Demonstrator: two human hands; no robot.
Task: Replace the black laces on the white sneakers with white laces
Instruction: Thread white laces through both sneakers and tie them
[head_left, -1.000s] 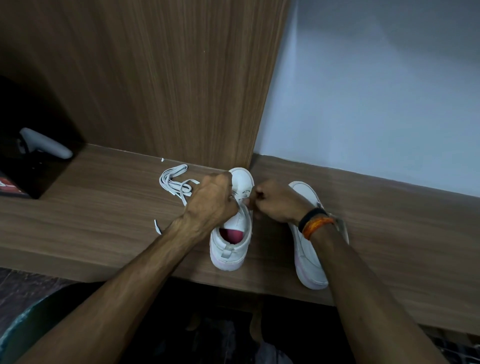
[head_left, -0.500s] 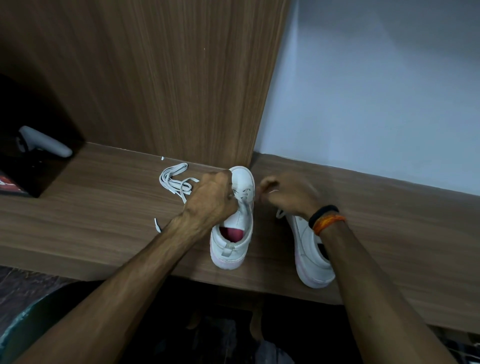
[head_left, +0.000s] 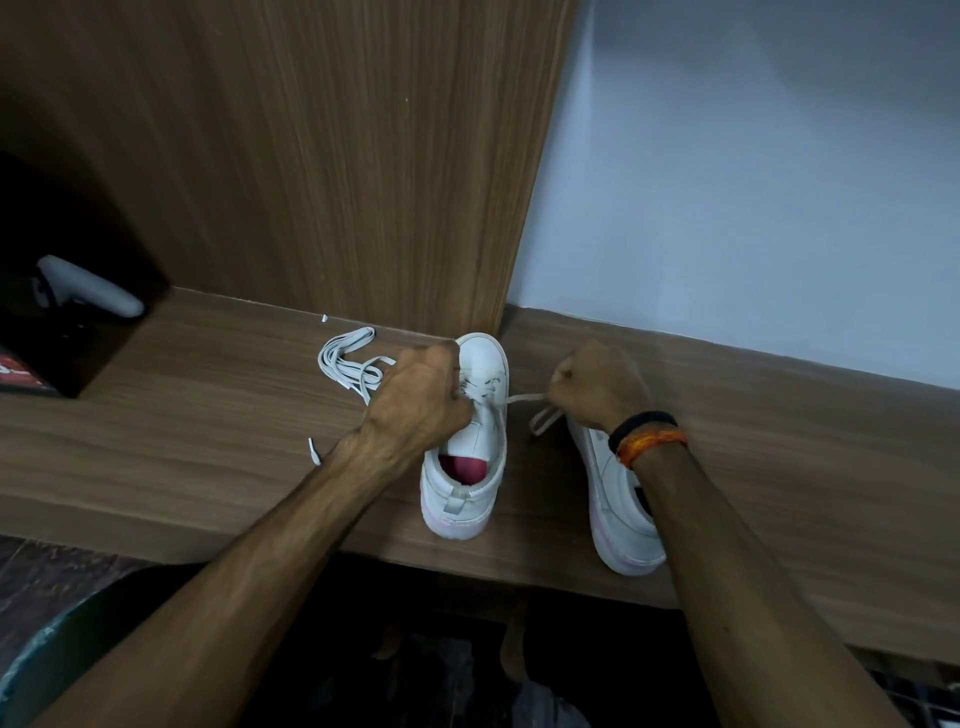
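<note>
A white lace (head_left: 524, 399) runs taut from the eyelets of the middle sneaker (head_left: 470, 457), which stands near the counter's (head_left: 182, 426) back edge with its toe against the wooden panel (head_left: 337, 156). The right hand (head_left: 597, 387) pinches that lace and draws it out sideways, its slack end looping down beside the second sneaker (head_left: 618, 509) at the front edge. The left hand (head_left: 418, 397) is curled over the laced part of the middle sneaker, steadying it and apparently holding lace; its fingertips are hidden. A spare white lace (head_left: 350, 361) lies bundled to the left. A hard tug could probably tip the sneaker or leave the two ends uneven, since only one side is being drawn. No brand or readable writing shows, and no black lace can be made out.
</note>
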